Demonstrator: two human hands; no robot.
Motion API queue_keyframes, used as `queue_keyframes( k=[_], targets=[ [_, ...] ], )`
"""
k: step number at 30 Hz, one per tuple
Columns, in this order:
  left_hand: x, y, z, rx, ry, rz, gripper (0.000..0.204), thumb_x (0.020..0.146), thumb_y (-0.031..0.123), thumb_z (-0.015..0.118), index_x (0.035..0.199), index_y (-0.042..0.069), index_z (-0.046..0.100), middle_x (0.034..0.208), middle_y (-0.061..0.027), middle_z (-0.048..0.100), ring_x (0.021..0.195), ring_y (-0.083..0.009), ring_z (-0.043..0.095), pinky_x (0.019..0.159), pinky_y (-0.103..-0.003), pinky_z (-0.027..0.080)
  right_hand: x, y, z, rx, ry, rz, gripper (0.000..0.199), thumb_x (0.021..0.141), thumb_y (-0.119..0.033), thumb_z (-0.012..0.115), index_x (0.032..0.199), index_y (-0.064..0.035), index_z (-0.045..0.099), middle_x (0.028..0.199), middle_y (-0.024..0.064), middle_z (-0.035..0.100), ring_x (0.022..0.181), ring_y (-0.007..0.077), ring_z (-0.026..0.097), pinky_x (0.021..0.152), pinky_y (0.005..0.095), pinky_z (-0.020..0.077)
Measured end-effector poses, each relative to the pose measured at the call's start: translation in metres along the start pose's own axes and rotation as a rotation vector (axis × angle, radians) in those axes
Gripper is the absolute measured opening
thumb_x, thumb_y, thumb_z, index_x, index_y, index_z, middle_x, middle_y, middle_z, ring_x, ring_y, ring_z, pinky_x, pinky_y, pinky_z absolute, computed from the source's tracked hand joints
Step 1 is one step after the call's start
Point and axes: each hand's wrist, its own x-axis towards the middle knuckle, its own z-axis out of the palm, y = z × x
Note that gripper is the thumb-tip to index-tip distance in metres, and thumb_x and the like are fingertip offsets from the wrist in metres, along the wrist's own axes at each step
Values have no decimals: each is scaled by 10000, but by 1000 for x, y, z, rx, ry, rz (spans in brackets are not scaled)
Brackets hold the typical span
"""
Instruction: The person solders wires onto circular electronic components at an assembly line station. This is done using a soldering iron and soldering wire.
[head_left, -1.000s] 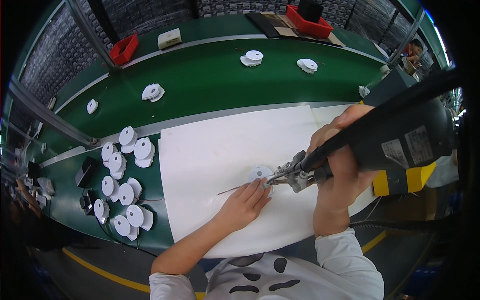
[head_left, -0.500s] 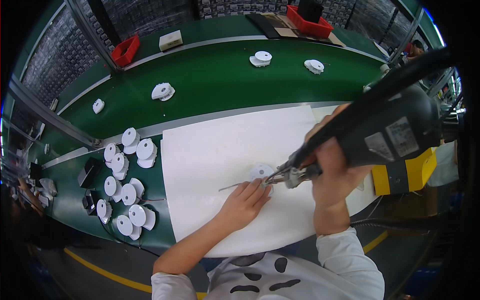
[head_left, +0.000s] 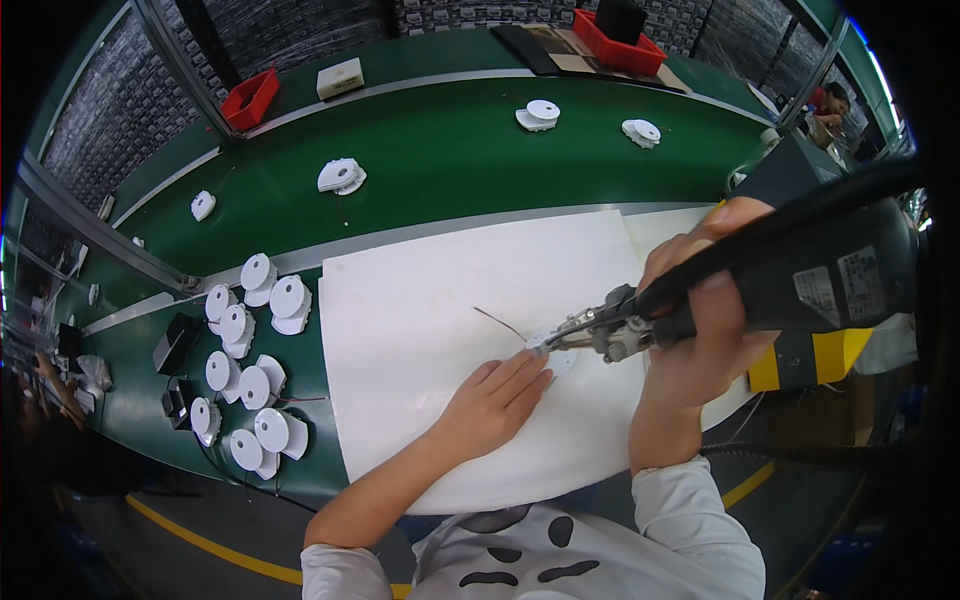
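My right hand (head_left: 712, 330) grips a black powered screwdriver (head_left: 790, 270) whose metal tip rests on a small white round part (head_left: 556, 356) lying on the white mat (head_left: 430, 330). My left hand (head_left: 495, 400) lies flat on the mat with its fingertips pressing the near edge of that part. A thin wire (head_left: 497, 322) sticks out from the part toward the upper left.
Several white round parts (head_left: 250, 370) are piled at the mat's left on the green bench. A few more (head_left: 342, 176) ride the green conveyor behind. Red bins (head_left: 250, 97) stand at the back, a yellow and black box (head_left: 800, 360) at right.
The white part's wire now points up-left instead of left. The screwdriver has tilted flatter, and my left hand has slid a little under the part.
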Motion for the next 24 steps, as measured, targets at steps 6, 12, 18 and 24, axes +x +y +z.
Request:
queue_keyframes(
  k=[6, 12, 18, 24],
  targets=[
    [0, -3, 5, -5, 26, 26, 407, 755, 52, 742, 1153, 32, 657, 1034, -52, 653, 893, -214, 611, 743, -343, 488, -6, 9, -3, 6, -111, 6, 289, 882, -104, 574, 1102, 53, 472, 661, 61, 553, 488, 108, 539, 432, 206, 409],
    [-2, -3, 3, 11, 7, 28, 393, 759, 58, 731, 1146, 36, 661, 1081, -58, 652, 880, -203, 612, 730, -337, 488, -8, 12, 0, 17, -109, 10, 280, 883, -92, 577, 1101, 48, 470, 683, 68, 559, 495, 109, 543, 450, 212, 422],
    [-2, -3, 0, 24, -84, 31, 342, 786, 77, 633, 1109, -28, 666, 1241, -152, 613, 1039, -237, 599, 785, -332, 506, -11, 22, 0, 78, -107, 49, 285, 880, -58, 590, 1122, 34, 472, 772, 82, 583, 545, 116, 563, 478, 227, 438],
    [-5, -2, -1, 14, -47, 27, 332, 780, 49, 629, 1100, -33, 668, 1250, -158, 614, 1060, -245, 610, 761, -316, 507, -24, 25, -4, -109, -115, -22, 391, 855, -24, 635, 1208, 23, 475, 811, 79, 569, 639, 124, 591, 511, 229, 463]
  ],
)
